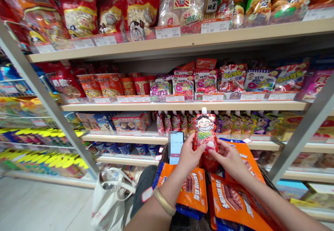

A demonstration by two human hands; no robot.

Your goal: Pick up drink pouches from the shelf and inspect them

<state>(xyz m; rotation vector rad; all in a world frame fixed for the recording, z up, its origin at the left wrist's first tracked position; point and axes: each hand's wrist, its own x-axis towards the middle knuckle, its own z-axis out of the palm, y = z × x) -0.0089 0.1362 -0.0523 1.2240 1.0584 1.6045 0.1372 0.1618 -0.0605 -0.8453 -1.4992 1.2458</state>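
Observation:
A red drink pouch (pixel 206 130) with a cartoon face and a white cap is held upright in front of the shelves. My left hand (pixel 188 156) grips its left side, fingers closed, with a gold bracelet on that wrist. My right hand (pixel 227 158) closes on the pouch's right lower edge. Behind my left hand stands a phone (pixel 175 147) with its screen lit, propped upright; what holds it is hidden. Below my hands lie several orange snack bags (pixel 194 191), stacked in a basket that is mostly hidden.
Wooden shelves (pixel 182 106) packed with snack bags and pouches fill the view, with price tags along their edges. Grey slanted uprights (pixel 49 105) frame the bay. A white tote bag (pixel 109 198) hangs at lower left above a pale floor.

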